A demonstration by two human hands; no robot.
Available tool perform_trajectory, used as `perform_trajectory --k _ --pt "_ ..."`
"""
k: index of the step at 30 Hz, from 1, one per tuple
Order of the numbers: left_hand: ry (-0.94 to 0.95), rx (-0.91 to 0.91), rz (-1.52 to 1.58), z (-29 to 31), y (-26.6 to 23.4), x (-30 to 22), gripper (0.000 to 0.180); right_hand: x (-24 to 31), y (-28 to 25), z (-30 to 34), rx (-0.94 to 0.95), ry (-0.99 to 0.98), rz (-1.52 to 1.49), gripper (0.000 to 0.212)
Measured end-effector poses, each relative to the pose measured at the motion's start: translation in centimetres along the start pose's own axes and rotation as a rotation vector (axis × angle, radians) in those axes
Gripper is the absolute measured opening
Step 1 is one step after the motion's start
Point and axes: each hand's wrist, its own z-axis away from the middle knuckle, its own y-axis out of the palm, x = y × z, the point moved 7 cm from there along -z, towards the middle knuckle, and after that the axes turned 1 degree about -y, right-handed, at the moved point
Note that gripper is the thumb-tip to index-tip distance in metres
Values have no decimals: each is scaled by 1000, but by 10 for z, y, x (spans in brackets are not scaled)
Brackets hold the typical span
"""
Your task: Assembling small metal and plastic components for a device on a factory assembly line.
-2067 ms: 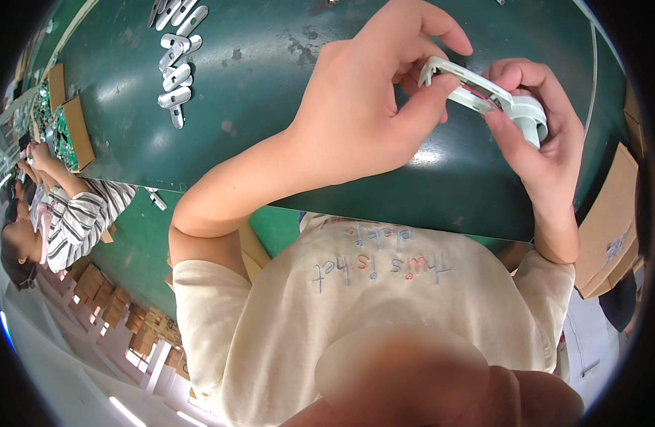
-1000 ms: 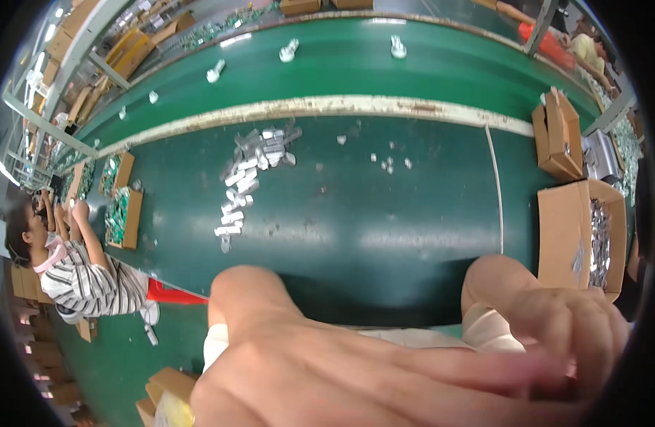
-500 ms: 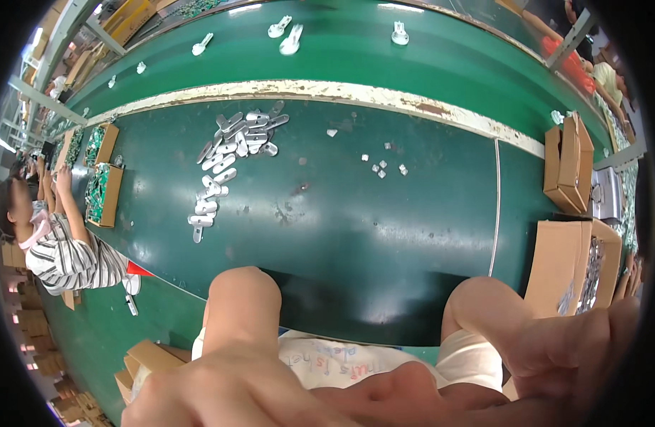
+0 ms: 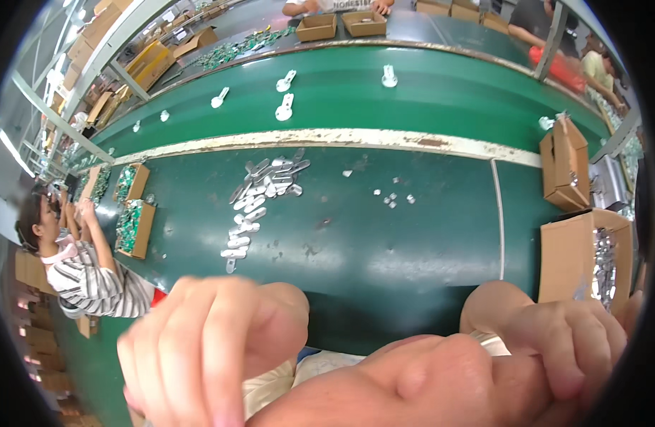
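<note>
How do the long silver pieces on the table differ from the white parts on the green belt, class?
The silver pieces look shiny and bar-shaped; the white parts have a wider, rounded end. The silver pieces crowd together, many overlapping; the white parts lie spaced apart. Both groups hold several elongated items.

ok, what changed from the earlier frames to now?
Left hand and right hand drew back from over the table toward the camera; the white housing they held shows in neither. A white part absent a second ago lies on the conveyor. Silver pieces stayed put.
</note>
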Motion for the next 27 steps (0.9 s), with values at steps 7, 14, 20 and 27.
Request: perform_trajectory --k 7,14,20,27 --pt "-976 -553 -930 20 -59 15 33 -55 31 -72 -254 95 213 12" --pt "-845 -629 -888 -10 -125 -15 26 -79 22 -82 -142 230 285 7" --pt "-733 -656 -918 -12 -128 -19 21 -68 2 -88 -11 370 291 8" --pt "-763 -752 -1091 -32 -99 -14 18 -79 17 -77 23 561 111 14"
